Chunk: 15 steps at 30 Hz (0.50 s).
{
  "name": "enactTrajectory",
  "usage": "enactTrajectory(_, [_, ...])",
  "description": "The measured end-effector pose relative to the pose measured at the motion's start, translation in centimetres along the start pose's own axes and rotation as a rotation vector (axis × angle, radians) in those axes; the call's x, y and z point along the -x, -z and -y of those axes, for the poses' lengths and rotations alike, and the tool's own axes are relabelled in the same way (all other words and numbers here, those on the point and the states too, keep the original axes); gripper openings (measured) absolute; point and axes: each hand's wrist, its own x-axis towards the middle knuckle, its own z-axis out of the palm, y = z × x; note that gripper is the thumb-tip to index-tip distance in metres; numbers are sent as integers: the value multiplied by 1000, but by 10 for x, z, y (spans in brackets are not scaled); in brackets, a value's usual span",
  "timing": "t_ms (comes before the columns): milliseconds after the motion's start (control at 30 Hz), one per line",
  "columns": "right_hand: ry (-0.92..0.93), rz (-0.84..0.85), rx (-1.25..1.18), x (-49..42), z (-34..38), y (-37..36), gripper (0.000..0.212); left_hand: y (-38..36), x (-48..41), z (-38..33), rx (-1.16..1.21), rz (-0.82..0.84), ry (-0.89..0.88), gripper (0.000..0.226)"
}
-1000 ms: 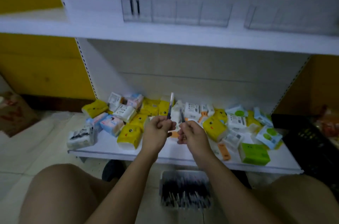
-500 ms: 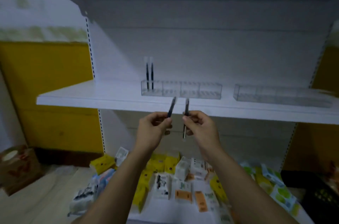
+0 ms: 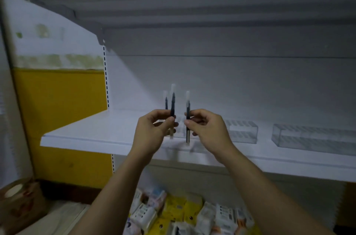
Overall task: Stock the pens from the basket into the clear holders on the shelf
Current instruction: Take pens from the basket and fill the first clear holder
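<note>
My left hand (image 3: 154, 130) pinches a dark pen (image 3: 172, 105) upright, its clear cap up. My right hand (image 3: 208, 128) pinches a second dark pen (image 3: 187, 107), also upright. Both hands are in front of the left part of a clear holder (image 3: 242, 131) that stands on the white shelf (image 3: 92, 134). Another pen (image 3: 166, 100) stands in the holder behind my left hand. A second clear holder (image 3: 316, 138) stands further right on the same shelf. The basket is out of view.
An upper shelf (image 3: 173, 3) overhangs the hands. Several small colourful packets (image 3: 183, 213) lie on the bottom shelf below. A yellow wall panel (image 3: 61, 111) is at the left, and a brown bag (image 3: 21, 202) sits on the floor at lower left.
Both hands rose with their pens from over the bottom shelf up to the clear holder. The view tilted upward, so the basket dropped out of sight.
</note>
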Motion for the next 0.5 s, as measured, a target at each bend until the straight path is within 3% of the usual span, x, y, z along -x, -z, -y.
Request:
enactTrajectory(200, [21, -48, -14, -56, -9, -14, 1, 11, -50, 6, 10, -128, -61, 13])
enactTrajectory(500, [-3, -122, 40, -121, -32, -22, 5, 3, -93, 36, -25, -149, -35, 14])
